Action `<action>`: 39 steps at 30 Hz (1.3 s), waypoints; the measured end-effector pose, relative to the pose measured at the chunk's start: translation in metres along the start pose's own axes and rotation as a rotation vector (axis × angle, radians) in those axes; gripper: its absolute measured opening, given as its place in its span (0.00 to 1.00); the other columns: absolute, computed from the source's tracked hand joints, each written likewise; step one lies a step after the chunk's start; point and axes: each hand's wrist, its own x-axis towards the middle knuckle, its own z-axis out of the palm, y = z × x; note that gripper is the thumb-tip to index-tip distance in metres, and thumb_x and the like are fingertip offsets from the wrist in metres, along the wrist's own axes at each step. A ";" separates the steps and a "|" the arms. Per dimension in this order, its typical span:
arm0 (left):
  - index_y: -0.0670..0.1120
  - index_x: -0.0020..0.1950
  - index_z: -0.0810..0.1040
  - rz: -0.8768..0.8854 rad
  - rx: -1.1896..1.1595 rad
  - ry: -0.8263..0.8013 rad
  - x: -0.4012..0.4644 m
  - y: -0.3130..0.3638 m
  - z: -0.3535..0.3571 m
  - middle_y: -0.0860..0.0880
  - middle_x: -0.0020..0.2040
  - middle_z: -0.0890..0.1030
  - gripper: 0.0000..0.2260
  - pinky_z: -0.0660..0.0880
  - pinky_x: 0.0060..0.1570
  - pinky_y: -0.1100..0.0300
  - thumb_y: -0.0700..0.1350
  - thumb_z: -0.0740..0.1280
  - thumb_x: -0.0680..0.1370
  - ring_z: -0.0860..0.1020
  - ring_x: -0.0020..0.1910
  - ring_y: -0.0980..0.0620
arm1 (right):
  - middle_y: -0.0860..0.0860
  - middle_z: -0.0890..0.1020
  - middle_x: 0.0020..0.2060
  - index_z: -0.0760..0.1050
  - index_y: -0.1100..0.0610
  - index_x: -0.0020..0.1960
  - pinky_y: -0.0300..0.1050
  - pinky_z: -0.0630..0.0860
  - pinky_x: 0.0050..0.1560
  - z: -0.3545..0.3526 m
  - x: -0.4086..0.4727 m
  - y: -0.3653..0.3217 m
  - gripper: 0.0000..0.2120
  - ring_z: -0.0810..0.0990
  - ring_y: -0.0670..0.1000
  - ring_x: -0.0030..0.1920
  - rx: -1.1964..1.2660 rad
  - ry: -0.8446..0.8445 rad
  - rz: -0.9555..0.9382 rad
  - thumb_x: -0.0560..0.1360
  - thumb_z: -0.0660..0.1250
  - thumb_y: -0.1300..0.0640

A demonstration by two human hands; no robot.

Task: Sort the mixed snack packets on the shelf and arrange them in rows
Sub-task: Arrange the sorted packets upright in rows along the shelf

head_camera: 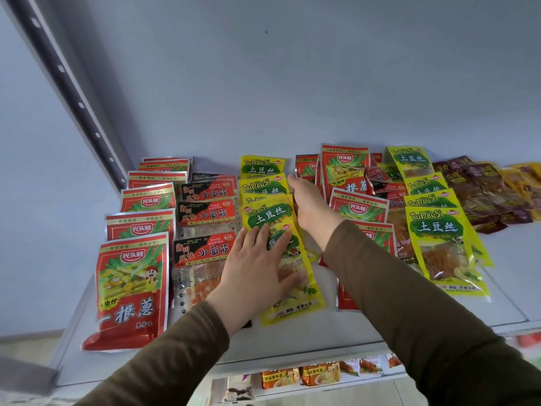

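At frame centre, the left hand (257, 268) pressed flat, fingers straight, on the yellow packet (288, 276); the right hand (310, 206), grip open, touched the yellow row's (262, 183) edge.

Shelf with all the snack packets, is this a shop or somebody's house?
Probably a shop. The white shelf holds many identical packets in rows, such as the red packets and yellow packets, with more snacks on the shelf below.

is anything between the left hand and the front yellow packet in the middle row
Nothing visible: the left hand already lies flat on the front yellow packet, fingers spread over its upper half.
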 end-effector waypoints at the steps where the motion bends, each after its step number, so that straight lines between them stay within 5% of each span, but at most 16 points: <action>1: 0.58 0.84 0.45 0.001 -0.003 0.004 -0.001 0.000 0.000 0.41 0.84 0.53 0.38 0.44 0.81 0.43 0.74 0.46 0.78 0.51 0.83 0.40 | 0.56 0.71 0.74 0.67 0.56 0.76 0.61 0.64 0.75 0.003 0.005 -0.006 0.23 0.70 0.59 0.73 -0.001 0.007 0.020 0.83 0.61 0.50; 4: 0.58 0.84 0.45 -0.003 -0.008 0.022 -0.002 0.000 0.002 0.42 0.84 0.54 0.38 0.45 0.81 0.43 0.74 0.48 0.78 0.52 0.83 0.40 | 0.61 0.72 0.72 0.69 0.61 0.74 0.56 0.70 0.71 0.009 0.015 -0.022 0.21 0.71 0.61 0.72 -0.049 0.055 0.047 0.82 0.63 0.60; 7: 0.59 0.83 0.45 -0.007 -0.003 0.029 -0.002 0.000 0.003 0.43 0.84 0.54 0.38 0.45 0.81 0.44 0.75 0.49 0.78 0.52 0.83 0.41 | 0.62 0.75 0.68 0.70 0.66 0.72 0.41 0.76 0.49 0.013 0.017 -0.033 0.20 0.75 0.60 0.68 -0.112 0.103 -0.019 0.80 0.63 0.63; 11: 0.59 0.83 0.45 -0.008 -0.015 0.035 -0.001 -0.001 0.002 0.43 0.84 0.54 0.38 0.44 0.81 0.44 0.75 0.50 0.78 0.52 0.83 0.41 | 0.61 0.74 0.68 0.66 0.65 0.72 0.49 0.64 0.60 0.019 0.024 -0.033 0.26 0.72 0.54 0.61 -0.090 0.093 -0.073 0.76 0.69 0.70; 16: 0.59 0.83 0.46 -0.009 -0.034 0.039 -0.001 0.000 0.002 0.43 0.84 0.53 0.37 0.44 0.81 0.44 0.74 0.50 0.78 0.51 0.83 0.40 | 0.58 0.70 0.73 0.64 0.64 0.77 0.57 0.62 0.75 0.017 0.033 -0.025 0.31 0.68 0.57 0.73 -0.113 0.048 -0.053 0.76 0.67 0.73; 21: 0.58 0.84 0.45 -0.025 -0.031 0.011 0.006 -0.001 0.000 0.42 0.84 0.51 0.38 0.44 0.81 0.44 0.74 0.50 0.79 0.49 0.83 0.40 | 0.56 0.79 0.63 0.74 0.66 0.69 0.46 0.68 0.66 0.021 0.041 -0.018 0.20 0.75 0.55 0.65 -0.175 0.041 -0.123 0.77 0.65 0.73; 25: 0.59 0.83 0.46 -0.032 -0.045 -0.013 0.014 -0.004 -0.003 0.43 0.85 0.47 0.38 0.42 0.80 0.45 0.73 0.52 0.78 0.48 0.83 0.40 | 0.58 0.73 0.72 0.65 0.61 0.78 0.42 0.66 0.57 0.027 0.048 -0.017 0.28 0.73 0.54 0.65 -0.273 0.072 -0.161 0.79 0.61 0.74; 29: 0.59 0.83 0.45 -0.029 -0.055 -0.030 0.014 -0.005 -0.003 0.43 0.85 0.48 0.38 0.41 0.80 0.45 0.73 0.52 0.79 0.47 0.83 0.41 | 0.59 0.74 0.68 0.66 0.61 0.74 0.47 0.71 0.60 0.026 0.060 -0.020 0.27 0.73 0.54 0.60 -0.303 0.127 -0.169 0.78 0.59 0.75; 36: 0.59 0.83 0.45 -0.025 -0.052 -0.027 0.013 -0.005 -0.004 0.43 0.85 0.48 0.38 0.41 0.80 0.44 0.73 0.52 0.79 0.48 0.83 0.40 | 0.59 0.70 0.73 0.59 0.64 0.78 0.47 0.69 0.63 0.026 0.064 -0.021 0.37 0.70 0.59 0.73 -0.516 0.101 -0.166 0.75 0.74 0.63; 39: 0.59 0.83 0.45 -0.020 -0.045 -0.031 0.013 -0.006 -0.004 0.42 0.85 0.49 0.38 0.42 0.80 0.44 0.73 0.52 0.79 0.48 0.83 0.40 | 0.59 0.75 0.69 0.68 0.63 0.74 0.46 0.71 0.60 0.026 0.069 -0.018 0.30 0.74 0.59 0.70 -0.541 0.124 -0.173 0.75 0.74 0.65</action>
